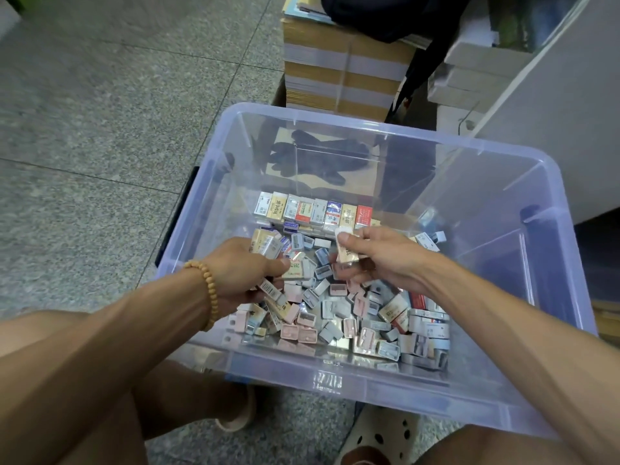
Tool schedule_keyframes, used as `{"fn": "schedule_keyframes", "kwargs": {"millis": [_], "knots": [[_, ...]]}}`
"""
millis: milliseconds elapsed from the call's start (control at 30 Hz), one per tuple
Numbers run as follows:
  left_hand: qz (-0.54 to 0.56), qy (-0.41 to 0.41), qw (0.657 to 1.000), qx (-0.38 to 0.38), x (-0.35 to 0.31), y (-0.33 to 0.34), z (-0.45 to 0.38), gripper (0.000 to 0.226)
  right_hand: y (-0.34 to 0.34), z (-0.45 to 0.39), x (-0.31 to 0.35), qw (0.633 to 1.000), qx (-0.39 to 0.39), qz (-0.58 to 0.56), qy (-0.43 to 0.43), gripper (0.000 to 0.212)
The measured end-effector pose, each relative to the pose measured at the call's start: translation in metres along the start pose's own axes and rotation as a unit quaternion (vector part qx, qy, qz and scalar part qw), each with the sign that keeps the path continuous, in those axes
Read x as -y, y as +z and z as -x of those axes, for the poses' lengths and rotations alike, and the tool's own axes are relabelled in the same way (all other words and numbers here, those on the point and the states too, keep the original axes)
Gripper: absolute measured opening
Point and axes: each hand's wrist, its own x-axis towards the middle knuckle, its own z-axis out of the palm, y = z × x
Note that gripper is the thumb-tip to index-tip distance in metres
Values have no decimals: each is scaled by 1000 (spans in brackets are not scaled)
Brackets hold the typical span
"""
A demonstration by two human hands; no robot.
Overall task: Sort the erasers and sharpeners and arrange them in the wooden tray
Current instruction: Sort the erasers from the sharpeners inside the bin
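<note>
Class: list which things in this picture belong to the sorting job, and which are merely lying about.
Belong: left hand gripping several erasers; right hand pinching one wrapped eraser; upright row of paper-sleeved erasers; clear bluish plastic bin.

Lying about: stacked brown paper bundles; black glove.

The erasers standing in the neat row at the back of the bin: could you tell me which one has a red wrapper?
The eraser at the row's right end; its neighbours are white, cream or blue.
</note>
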Motion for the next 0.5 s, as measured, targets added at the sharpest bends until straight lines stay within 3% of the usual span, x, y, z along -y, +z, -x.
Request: {"fn": "schedule_keyframes", "kwargs": {"millis": [133, 267, 367, 500], "knots": [[43, 3, 999, -20, -2, -4, -2, 15, 12, -19, 20, 992, -10, -121, -42, 26], [72, -8, 997, -25, 0, -3, -2, 17, 34, -42, 41, 993, -59, -77, -71, 12], [81, -4, 996, -36, 1, -2, -1, 17, 51, -61, 50, 991, -93, -60, -81, 22], [87, -3, 995, -41, -1, -1, 0, 14, 68, -76, 54, 991, -93, -34, -88, 15]]}}
